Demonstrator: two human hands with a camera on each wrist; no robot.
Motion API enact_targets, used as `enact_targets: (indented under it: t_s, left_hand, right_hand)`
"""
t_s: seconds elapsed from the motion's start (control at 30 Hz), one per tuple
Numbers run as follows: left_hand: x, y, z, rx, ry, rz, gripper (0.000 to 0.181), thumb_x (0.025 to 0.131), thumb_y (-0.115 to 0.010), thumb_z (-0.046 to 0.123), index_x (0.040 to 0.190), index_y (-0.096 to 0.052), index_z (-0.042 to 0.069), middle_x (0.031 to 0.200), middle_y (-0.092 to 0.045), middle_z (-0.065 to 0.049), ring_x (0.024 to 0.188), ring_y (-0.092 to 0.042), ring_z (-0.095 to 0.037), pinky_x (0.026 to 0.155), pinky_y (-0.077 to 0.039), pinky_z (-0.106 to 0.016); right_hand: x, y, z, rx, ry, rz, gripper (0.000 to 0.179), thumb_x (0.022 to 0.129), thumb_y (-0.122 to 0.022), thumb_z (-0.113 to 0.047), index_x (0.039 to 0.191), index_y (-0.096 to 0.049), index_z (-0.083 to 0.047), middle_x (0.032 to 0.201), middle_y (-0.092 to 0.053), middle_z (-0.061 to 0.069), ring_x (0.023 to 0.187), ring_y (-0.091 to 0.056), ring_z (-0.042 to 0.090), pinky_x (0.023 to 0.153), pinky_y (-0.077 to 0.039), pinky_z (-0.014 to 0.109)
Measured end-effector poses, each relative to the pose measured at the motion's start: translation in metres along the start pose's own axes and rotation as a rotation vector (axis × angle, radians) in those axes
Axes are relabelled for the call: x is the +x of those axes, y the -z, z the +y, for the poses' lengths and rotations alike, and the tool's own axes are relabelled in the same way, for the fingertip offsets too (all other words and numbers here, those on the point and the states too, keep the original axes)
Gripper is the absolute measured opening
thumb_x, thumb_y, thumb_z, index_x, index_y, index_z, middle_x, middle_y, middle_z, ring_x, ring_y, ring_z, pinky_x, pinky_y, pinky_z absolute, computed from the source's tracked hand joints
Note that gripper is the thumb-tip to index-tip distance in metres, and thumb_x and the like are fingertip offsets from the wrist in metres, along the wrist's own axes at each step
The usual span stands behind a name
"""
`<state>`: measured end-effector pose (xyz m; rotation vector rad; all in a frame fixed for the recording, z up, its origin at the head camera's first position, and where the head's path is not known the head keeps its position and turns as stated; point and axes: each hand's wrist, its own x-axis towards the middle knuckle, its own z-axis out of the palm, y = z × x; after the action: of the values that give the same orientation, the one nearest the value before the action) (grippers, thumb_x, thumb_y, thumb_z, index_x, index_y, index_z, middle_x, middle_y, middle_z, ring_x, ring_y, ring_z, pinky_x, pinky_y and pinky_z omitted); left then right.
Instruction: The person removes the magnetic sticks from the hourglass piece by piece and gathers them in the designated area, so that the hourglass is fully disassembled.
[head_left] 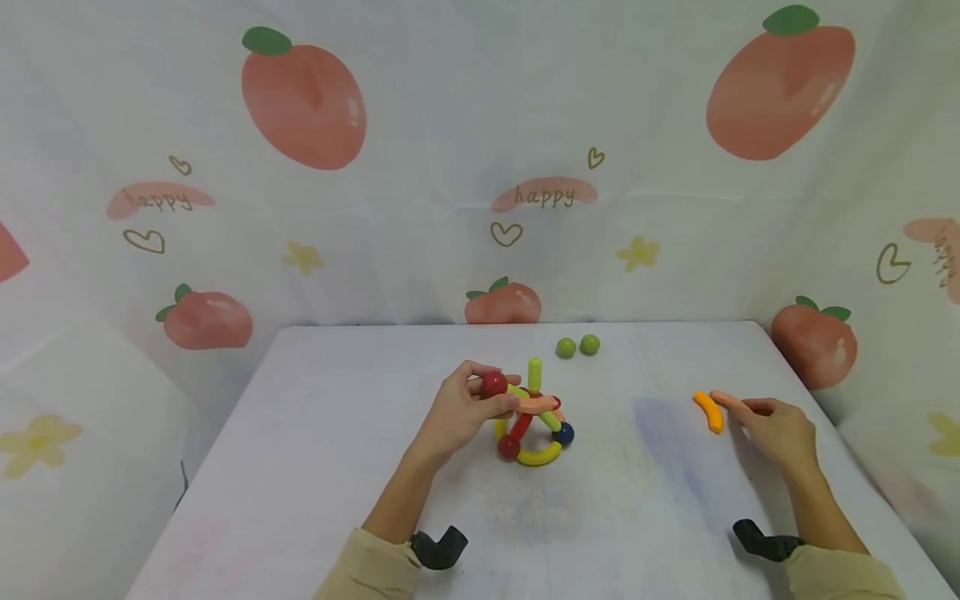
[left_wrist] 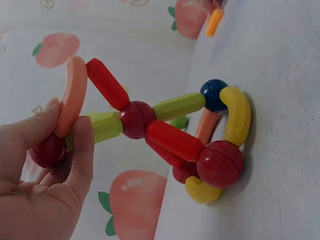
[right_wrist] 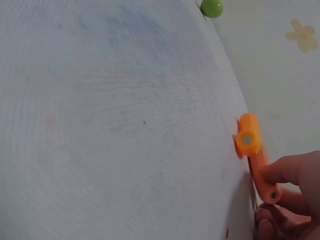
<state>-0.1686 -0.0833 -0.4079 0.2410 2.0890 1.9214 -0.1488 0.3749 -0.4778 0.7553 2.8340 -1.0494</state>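
My left hand pinches the lower end of a curved pink magnetic rod, where it meets a red ball. That ball joins a yellow-green rod on a standing figure of magnetic rods and balls. A central red ball carries red and yellow-green rods. At the base are a blue ball, a red ball and a curved yellow rod. On the right, my right hand pinches another curved pink rod at the tabletop, beside a curved orange rod.
Two green balls lie near the back edge of the white table. Behind it hangs a white cloth printed with fruit. Each wrist bears a black mount.
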Motion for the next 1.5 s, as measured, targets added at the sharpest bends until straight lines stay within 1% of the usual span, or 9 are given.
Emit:
enact_targets:
  t_s: [0.13, 0.23, 0.3, 0.4, 0.53, 0.77, 1.03, 1.33, 1.5]
  left_hand:
    - [0.000, 0.000, 0.000, -0.012, 0.001, -0.002, 0.049, 0.092, -0.077, 0.021, 0.129, -0.049, 0.009, 0.131, -0.071, -0.007, 0.104, -0.074, -0.020, 0.092, -0.061, -0.037]
    - [0.000, 0.000, -0.001, -0.017, 0.005, -0.008, 0.049, 0.091, -0.077, 0.021, 0.129, -0.048, 0.009, 0.132, -0.071, -0.007, 0.105, -0.074, -0.020, 0.093, -0.061, -0.038]
    - [0.000, 0.001, -0.001, -0.014, 0.007, -0.006, 0.050, 0.091, -0.077, 0.022, 0.130, -0.048, 0.009, 0.131, -0.071, -0.006, 0.105, -0.074, -0.020, 0.093, -0.060, -0.038]
    - [0.000, 0.001, -0.001, -0.010, 0.005, 0.005, 0.053, 0.091, -0.078, 0.023, 0.132, -0.048, 0.008, 0.131, -0.072, -0.006, 0.105, -0.074, -0.020, 0.094, -0.060, -0.041]
    - [0.001, 0.002, -0.003, -0.011, -0.013, 0.010, 0.053, 0.091, -0.078, 0.022, 0.135, -0.050, 0.010, 0.131, -0.071, -0.008, 0.106, -0.073, -0.020, 0.094, -0.060, -0.041]
    - [0.002, 0.002, -0.005, 0.006, -0.054, 0.004, 0.052, 0.090, -0.079, 0.027, 0.135, -0.055, 0.016, 0.135, -0.069, -0.011, 0.107, -0.073, -0.021, 0.091, -0.061, -0.033]
    - [0.002, 0.004, -0.008, 0.040, -0.071, -0.011, 0.055, 0.088, -0.081, 0.029, 0.136, -0.057, 0.018, 0.134, -0.070, -0.007, 0.112, -0.071, -0.021, 0.095, -0.059, -0.033]
    - [0.003, 0.008, -0.008, 0.096, -0.115, -0.036, 0.046, 0.090, -0.078, 0.020, 0.132, -0.060, 0.015, 0.129, -0.072, -0.005, 0.112, -0.071, -0.022, 0.098, -0.058, -0.034]
    - [0.005, 0.006, -0.010, 0.150, -0.166, -0.028, 0.045, 0.092, -0.076, 0.018, 0.132, -0.058, 0.009, 0.127, -0.073, -0.009, 0.114, -0.070, -0.025, 0.096, -0.059, -0.036]
  right_hand:
    - [0.000, 0.001, -0.004, -0.036, 0.016, -0.010, 0.071, 0.099, -0.056, -0.048, 0.137, -0.053, 0.012, 0.136, -0.054, 0.037, 0.119, -0.049, 0.049, 0.081, -0.049, 0.046]
    - [-0.007, 0.001, -0.016, -0.064, 0.096, 0.051, 0.063, 0.100, -0.058, -0.038, 0.134, -0.054, 0.014, 0.132, -0.052, 0.040, 0.117, -0.048, 0.053, 0.087, -0.048, 0.057]
    - [-0.015, 0.000, -0.031, -0.064, 0.198, 0.097, 0.056, 0.100, -0.060, -0.033, 0.131, -0.057, 0.013, 0.126, -0.054, 0.039, 0.111, -0.052, 0.051, 0.081, -0.052, 0.053]
    - [-0.033, -0.004, -0.063, -0.018, 0.387, 0.108, 0.046, 0.100, -0.063, -0.030, 0.127, -0.064, 0.007, 0.119, -0.061, 0.031, 0.103, -0.060, 0.043, 0.070, -0.053, 0.032]
    - [-0.062, -0.015, -0.112, 0.064, 0.620, -0.002, 0.035, 0.099, -0.067, -0.031, 0.124, -0.069, -0.006, 0.114, -0.069, 0.016, 0.101, -0.065, 0.028, 0.072, -0.050, 0.017]
    - [-0.101, -0.056, -0.175, 0.169, 0.862, -0.226, 0.035, 0.091, -0.078, -0.029, 0.123, -0.070, -0.018, 0.114, -0.066, -0.002, 0.101, -0.058, 0.013, 0.081, -0.054, 0.022]
    - [-0.107, -0.080, -0.198, 0.255, 0.878, -0.274, 0.020, 0.091, -0.077, -0.027, 0.110, -0.074, -0.021, 0.106, -0.064, -0.005, 0.099, -0.057, 0.013, 0.079, -0.055, 0.026]
    - [-0.101, -0.080, -0.197, 0.339, 0.811, -0.362, 0.025, 0.099, -0.066, -0.026, 0.120, -0.068, -0.012, 0.109, -0.071, 0.001, 0.100, -0.064, 0.017, 0.089, -0.056, 0.026]
    - [-0.100, -0.078, -0.198, 0.386, 0.743, -0.426, 0.028, 0.101, -0.065, -0.030, 0.121, -0.067, -0.011, 0.107, -0.073, 0.004, 0.095, -0.065, 0.023, 0.080, -0.058, 0.026]
